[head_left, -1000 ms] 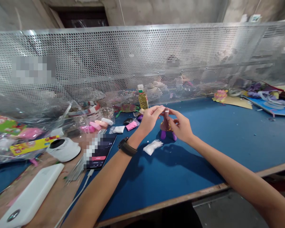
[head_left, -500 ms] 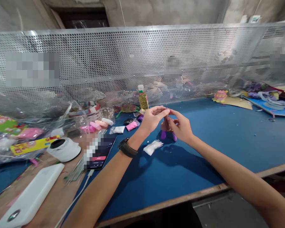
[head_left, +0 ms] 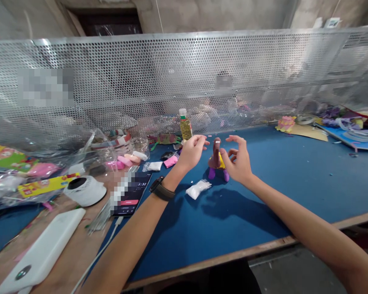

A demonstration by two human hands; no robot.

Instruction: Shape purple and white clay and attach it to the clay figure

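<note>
A small modelling-clay animal [head_left: 216, 154] stands on the blue table top. It has a long brown neck, white eyes on its head, a yellow body and purple feet. My right hand [head_left: 238, 161] is at its right side with fingers curved and apart, partly covering the yellow body. To the left of the neck, clear of the figure, is my left hand [head_left: 190, 153]. Its thumb and fingers are drawn together; anything between them is too small to make out. In front of the figure lies a clear packet of white clay [head_left: 198, 189].
A phone [head_left: 131, 194] with its cable and a white power bank [head_left: 43, 249] lie at left, near a white roll [head_left: 84, 190]. An oil bottle [head_left: 185, 125] stands behind my left hand. Pink clay packets [head_left: 171, 161] sit nearby. A perforated metal screen [head_left: 159, 77] closes the back.
My hands have parted from the clay animal's head, the left one moving left and the right one opening to the right. The brown neck and white eyes are now uncovered.
</note>
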